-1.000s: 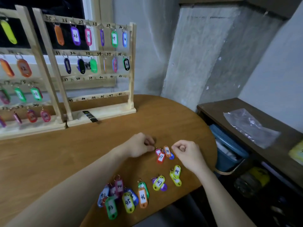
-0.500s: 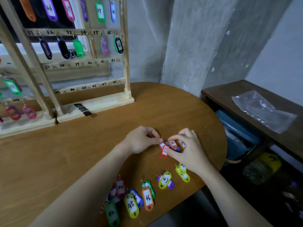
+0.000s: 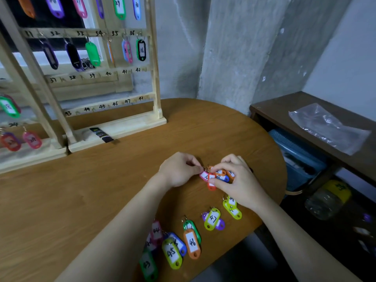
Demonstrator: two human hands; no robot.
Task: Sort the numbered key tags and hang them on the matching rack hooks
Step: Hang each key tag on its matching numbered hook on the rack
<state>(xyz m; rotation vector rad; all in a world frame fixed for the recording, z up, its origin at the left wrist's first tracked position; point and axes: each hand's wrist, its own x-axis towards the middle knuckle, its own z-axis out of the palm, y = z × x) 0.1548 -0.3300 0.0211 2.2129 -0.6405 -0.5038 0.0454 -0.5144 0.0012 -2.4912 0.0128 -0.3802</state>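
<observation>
Lying nearest, loose tags: a cluster at the front edge of the wooden surface (image 3: pixel 85 192) holds a green tag marked 43 (image 3: pixel 148 266), a yellow-green 45 (image 3: pixel 172 253), an orange 46 (image 3: pixel 192 243) and a pink 44 (image 3: pixel 157 231), partly overlapping.
Next tags: a yellow-green 47 (image 3: pixel 212 218) lies over a purple tag, and two more yellow-green tags (image 3: pixel 232 207) sit just beside the right wrist; their numbers are unclear.
Left hand (image 3: pixel 179 169): fingers curled, thumb and forefinger pinched on a small metal ring (image 3: pixel 203 169) at the top of a pink tag (image 3: pixel 204 176).
Right hand (image 3: pixel 236 180): fingers closed around a small bunch of tags, the thumb pressing a red tag (image 3: pixel 211 183); an orange and a blue tag (image 3: pixel 222 177) show under the fingers. Their numbers are blurred.
Rack (image 3: pixel 156 82): a pale wooden frame stands upright at the back of the surface, rails numbered 31 to 48; tags hang under 31 to 36, among them a black one marked 36 (image 3: pixel 141 50).
Second rack (image 3: pixel 32 153): to the left, it carries green, red and pink tags.
Side shelf (image 3: pixel 284 106): dark wood on the right, a clear plastic bag (image 3: pixel 327 127) lying on top.
</observation>
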